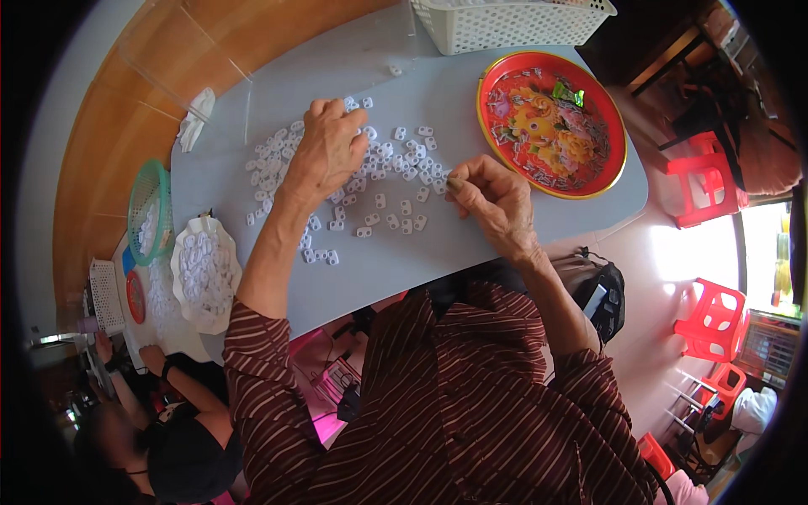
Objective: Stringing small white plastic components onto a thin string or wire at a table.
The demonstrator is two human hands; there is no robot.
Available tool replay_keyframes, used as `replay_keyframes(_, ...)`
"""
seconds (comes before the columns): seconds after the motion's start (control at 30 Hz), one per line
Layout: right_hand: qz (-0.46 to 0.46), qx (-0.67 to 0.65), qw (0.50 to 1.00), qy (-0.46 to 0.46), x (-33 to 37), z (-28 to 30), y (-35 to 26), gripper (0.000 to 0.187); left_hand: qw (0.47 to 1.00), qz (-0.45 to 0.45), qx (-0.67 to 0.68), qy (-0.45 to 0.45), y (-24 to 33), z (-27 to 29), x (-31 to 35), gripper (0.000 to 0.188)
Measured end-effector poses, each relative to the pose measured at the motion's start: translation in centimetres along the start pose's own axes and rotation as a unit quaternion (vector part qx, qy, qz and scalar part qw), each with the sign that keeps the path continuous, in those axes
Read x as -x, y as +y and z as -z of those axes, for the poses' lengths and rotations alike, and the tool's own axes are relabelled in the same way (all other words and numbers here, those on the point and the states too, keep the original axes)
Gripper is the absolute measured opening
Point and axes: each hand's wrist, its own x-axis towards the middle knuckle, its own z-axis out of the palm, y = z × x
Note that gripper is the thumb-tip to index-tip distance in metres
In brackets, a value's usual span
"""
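Observation:
Many small white plastic pieces point(380, 201), each with two dark holes, lie loose across the grey table. My left hand point(330, 150) is over the far part of this spread, its fingers curled down among the pieces; whatever they hold is hidden beneath them. To the right, my right hand point(497, 206) is closed in a pinch at the spread's edge, thumb against fingers. What sits in that pinch is too small to make out. Just beyond it stands a round red tray point(619, 160) with a flower print, with many small metal-looking bits and a green wrapper point(569, 94) in it.
A white perforated basket point(505, 32) stands at the table's far edge. On the left are a scalloped white dish point(225, 305) of similar white pieces, a green basket point(165, 220) and a crumpled tissue point(197, 118). Another person point(189, 421) sits lower left. Red stools point(711, 324) stand right.

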Motion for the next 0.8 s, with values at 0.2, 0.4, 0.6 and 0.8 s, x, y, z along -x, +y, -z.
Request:
replay_keyframes(0.2, 0.01, 0.043, 0.999, -0.018, 0.0, 0.2, 0.1, 0.016, 0.996, -0.046, 0.066, -0.04, 0.5, -1.1, -1.2, 0.017)
replay_keyframes(0.4, 0.008, 0.022, 1.0, -0.018, 0.1, 0.0, -0.3, 0.013, 0.995, -0.009, 0.059, -0.081, 0.5, -2.1, -2.2, 0.014)
replay_keyframes(0.6, 0.038, 0.044, 0.998, -0.01, 0.0, 0.4, 0.1, 0.016, 0.977, 0.039, 0.209, 0.012, 2.2, -1.5, -1.1, 0.01)
replay_keyframes(0.8, 0.078, -0.051, 0.996, 0.016, -0.1, 0.0, 0.6, 0.014, 0.893, 0.15, 0.422, -0.051, 6.7, 0.2, 1.2, 0.014)
